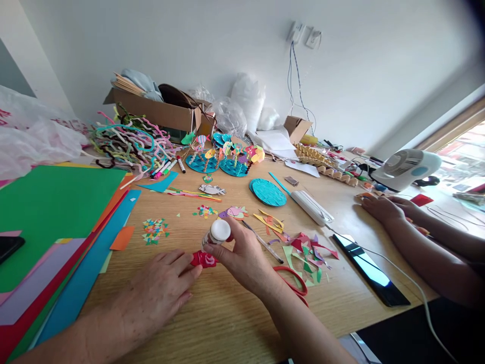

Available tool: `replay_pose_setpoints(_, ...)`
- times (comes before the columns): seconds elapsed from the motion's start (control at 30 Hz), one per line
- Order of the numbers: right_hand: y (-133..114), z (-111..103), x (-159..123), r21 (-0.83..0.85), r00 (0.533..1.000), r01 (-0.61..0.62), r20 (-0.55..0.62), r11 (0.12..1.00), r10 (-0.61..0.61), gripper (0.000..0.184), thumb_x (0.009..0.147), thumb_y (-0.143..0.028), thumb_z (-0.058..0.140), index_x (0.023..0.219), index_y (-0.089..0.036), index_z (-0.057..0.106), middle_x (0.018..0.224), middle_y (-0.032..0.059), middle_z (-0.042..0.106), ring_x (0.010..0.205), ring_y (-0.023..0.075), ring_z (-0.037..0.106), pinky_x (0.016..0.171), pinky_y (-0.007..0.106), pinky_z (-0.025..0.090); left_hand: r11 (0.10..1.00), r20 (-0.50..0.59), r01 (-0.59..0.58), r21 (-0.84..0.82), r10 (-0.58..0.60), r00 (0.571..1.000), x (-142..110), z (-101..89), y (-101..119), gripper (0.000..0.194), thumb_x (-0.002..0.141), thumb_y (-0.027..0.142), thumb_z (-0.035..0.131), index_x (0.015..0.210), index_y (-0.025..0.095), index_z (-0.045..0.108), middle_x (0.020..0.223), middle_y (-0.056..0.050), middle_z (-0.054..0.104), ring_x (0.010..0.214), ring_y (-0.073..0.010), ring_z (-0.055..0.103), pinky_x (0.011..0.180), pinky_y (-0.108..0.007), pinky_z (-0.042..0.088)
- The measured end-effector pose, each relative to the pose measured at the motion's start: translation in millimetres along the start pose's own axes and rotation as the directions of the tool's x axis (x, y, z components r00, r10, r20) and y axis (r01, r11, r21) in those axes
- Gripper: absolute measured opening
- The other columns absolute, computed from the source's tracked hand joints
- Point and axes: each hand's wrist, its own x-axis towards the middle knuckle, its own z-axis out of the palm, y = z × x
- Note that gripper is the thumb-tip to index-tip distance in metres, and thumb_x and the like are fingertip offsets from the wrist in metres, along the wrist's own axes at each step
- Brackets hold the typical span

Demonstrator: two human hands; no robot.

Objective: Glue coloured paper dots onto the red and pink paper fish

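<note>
Centrally, the right hand [242,253] grips one white-topped bottle [220,231] by one red paper piece [206,260] on the table [215,318]; the left hand [162,283], loosely spread, touches that piece. Rightward lie one pair of scissors [304,289], one pen [269,248], two overlapping blue discs [270,193].

One head-worn view, forward and down across the near table [222,321].

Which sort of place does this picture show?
It looks like a craft work area, perhaps in a home or small workshop. On the light brown wooden table are a stack of large coloured paper sheets, a tangled heap of multicoloured fuzzy stems, and a scatter of tiny multicoloured paper pieces.
</note>
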Motion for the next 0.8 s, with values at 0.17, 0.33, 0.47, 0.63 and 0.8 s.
replay_pose_setpoints(0.17,0.5,-4.7,-1.5,-0.005,1.000,0.006,0.025,1.000,-0.006,0.016,0.076,-0.029,0.066,0.081,-0.019,0.055,0.078,0.0001,0.062,0.072,0.0150,0.054,0.065,0.026,0.039,1.000,0.003,0.007,-0.015,-0.007,1.000,0.0,-2.1,0.4,0.037,0.076,0.009,0.058,0.111,0.019,0.059,0.110,-0.008,0.062,0.100,-0.0284,0.056,0.084,-0.045,0.049)
replay_pose_setpoints(0.33,1.6,-11.3,-4.6,-0.048,0.999,-0.040,0.024,0.998,0.041,0.015,0.077,-0.031,0.064,0.081,-0.019,0.056,0.080,0.0011,0.062,0.074,0.0161,0.054,0.065,0.026,0.038,1.000,0.022,0.000,0.016,-0.001,1.000,-0.2,-1.7,0.3,0.037,0.076,0.012,0.061,0.112,0.020,0.059,0.110,-0.008,0.063,0.099,-0.0284,0.056,0.084,-0.046,0.049)
replay_pose_setpoints(0.47,1.5,-13.4,-7.0,-0.035,0.998,-0.042,0.047,0.998,0.044,0.016,0.076,-0.029,0.066,0.082,-0.018,0.056,0.080,0.0011,0.062,0.075,0.0161,0.054,0.065,0.026,0.038,1.000,-0.005,-0.004,0.002,0.004,1.000,-0.7,0.4,-0.3,0.038,0.076,0.010,0.061,0.112,0.020,0.058,0.109,-0.007,0.063,0.098,-0.0279,0.056,0.085,-0.046,0.048)
replay_pose_setpoints(0.63,3.2,-18.0,-12.2,0.003,1.000,-0.015,0.003,1.000,0.015,0.016,0.078,-0.032,0.064,0.081,-0.019,0.055,0.078,-0.0002,0.062,0.072,0.0144,0.054,0.065,0.025,0.039,1.000,-0.005,-0.014,0.005,0.014,1.000,-1.6,1.7,-1.3,0.040,0.075,0.009,0.061,0.113,0.021,0.058,0.107,-0.007,0.062,0.098,-0.0282,0.055,0.084,-0.046,0.047)
replay_pose_setpoints(0.8,3.8,-18.8,-16.3,0.008,0.999,-0.023,0.036,1.000,0.022,0.018,0.079,-0.035,0.063,0.079,-0.019,0.056,0.077,-0.0003,0.062,0.071,0.0141,0.054,0.063,0.025,0.038,0.999,-0.008,-0.019,0.029,0.019,1.000,-1.8,1.9,-0.6,0.038,0.077,0.010,0.059,0.113,0.021,0.058,0.109,-0.007,0.062,0.100,-0.0281,0.054,0.086,-0.046,0.047)
